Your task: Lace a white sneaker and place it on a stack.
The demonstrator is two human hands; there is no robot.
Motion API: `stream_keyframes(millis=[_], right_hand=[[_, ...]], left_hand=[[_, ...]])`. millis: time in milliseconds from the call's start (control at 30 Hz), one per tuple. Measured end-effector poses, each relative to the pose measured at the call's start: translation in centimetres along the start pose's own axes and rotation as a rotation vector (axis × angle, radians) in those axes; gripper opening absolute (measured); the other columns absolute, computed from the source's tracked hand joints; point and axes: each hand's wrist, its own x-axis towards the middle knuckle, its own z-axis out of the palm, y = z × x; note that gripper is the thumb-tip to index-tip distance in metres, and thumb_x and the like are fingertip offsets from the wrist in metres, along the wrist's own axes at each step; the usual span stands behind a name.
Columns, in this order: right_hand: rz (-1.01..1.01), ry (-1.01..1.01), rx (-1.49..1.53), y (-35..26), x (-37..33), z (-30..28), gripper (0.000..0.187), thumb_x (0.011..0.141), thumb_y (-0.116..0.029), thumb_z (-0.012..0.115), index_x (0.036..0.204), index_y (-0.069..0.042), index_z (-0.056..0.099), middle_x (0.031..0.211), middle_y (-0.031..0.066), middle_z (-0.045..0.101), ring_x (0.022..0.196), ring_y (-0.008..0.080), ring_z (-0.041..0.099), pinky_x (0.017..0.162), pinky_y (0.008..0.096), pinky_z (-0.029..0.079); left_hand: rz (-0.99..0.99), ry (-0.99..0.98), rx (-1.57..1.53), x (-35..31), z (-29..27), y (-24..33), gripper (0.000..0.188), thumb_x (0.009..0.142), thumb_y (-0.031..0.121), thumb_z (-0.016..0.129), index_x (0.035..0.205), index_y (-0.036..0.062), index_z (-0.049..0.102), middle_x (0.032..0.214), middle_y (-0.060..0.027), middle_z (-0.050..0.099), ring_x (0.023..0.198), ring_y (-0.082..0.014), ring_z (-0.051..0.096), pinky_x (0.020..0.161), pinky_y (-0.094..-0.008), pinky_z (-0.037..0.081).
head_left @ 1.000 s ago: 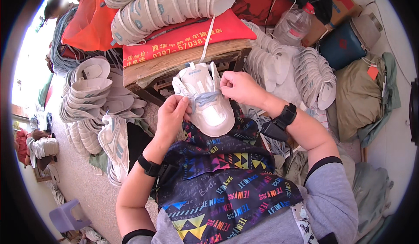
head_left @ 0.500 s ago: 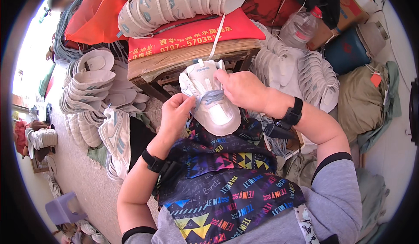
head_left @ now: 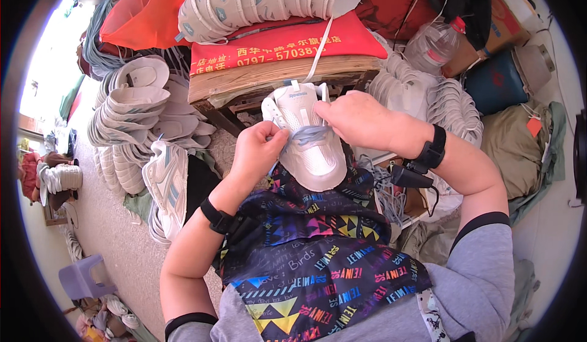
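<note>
A white shoe upper (head_left: 315,161) rests over my lap, toe toward me and tongue pointing away. Blue-grey shoelace (head_left: 310,135) crosses its throat in a bunched band. At the left edge of the throat, my left hand (head_left: 260,147) pinches the lace between thumb and fingers. My right hand (head_left: 361,119) is closed on the right eyelet edge of the upper, its thumb and forefinger pressed together there. Whether lace also lies inside the right fingers is hidden.
Beyond the shoe stands a wooden bench (head_left: 281,76) with a red cloth (head_left: 287,45) and a row of nested uppers (head_left: 269,3). More stacked uppers (head_left: 125,113) lie left, others (head_left: 455,110) right. A box of laces (head_left: 397,198) sits by my right forearm.
The whole view has shifted slightly, moving the scene a little right. Both hands remain at the shoe's eyelet edges, and the right hand has turned slightly, with its fingers curled more.
</note>
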Motion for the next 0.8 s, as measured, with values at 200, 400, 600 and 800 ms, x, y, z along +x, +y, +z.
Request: stream_keyframes(millis=[200,400,600,800], right_hand=[[-0.252,0.330,-0.090,1.7,0.3,0.6,0.018,0.073,-0.009,0.067,0.085,-0.007,0.055,0.094,0.0096,0.047,0.098,0.0288,0.052,0.079,0.0424,0.045],[-0.247,0.098,0.035,3.2,1.4,-0.5,0.022,0.070,-0.012,0.073,0.086,-0.007,0.059,0.096,0.0094,0.050,0.098,0.0293,0.055,0.078,0.0423,0.046],[-0.071,-0.232,0.290,3.3,2.4,-1.3,0.017,0.084,-0.021,0.063,0.086,-0.004,0.064,0.101,0.0101,0.054,0.095,0.0293,0.059,0.081,0.0404,0.047],[0.080,0.111,0.458,2.7,2.0,3.8,0.028,0.084,-0.027,0.066,0.074,-0.002,0.059,0.090,0.0103,0.050,0.084,0.0268,0.057,0.076,0.0363,0.046]], left_hand=[[0.168,-0.060,0.790,0.2,-0.4,4.2,0.018,0.082,0.019,0.068,0.081,0.0011,0.064,0.073,-0.0153,0.062,0.063,-0.0302,0.062,0.062,-0.0378,0.050],[0.750,-0.155,1.196,1.1,-1.8,6.8,0.036,0.071,0.012,0.075,0.100,0.0026,0.057,0.102,-0.0149,0.054,0.090,-0.0340,0.062,0.078,-0.0417,0.052],[0.493,-0.539,1.115,4.1,-2.7,7.2,0.025,0.067,0.011,0.076,0.085,0.0051,0.059,0.098,-0.0113,0.053,0.089,-0.0330,0.061,0.076,-0.0434,0.049],[0.453,-0.456,1.066,3.3,-2.9,5.8,0.020,0.071,0.019,0.076,0.081,0.0084,0.062,0.085,-0.0074,0.057,0.085,-0.0310,0.060,0.072,-0.0415,0.046]])
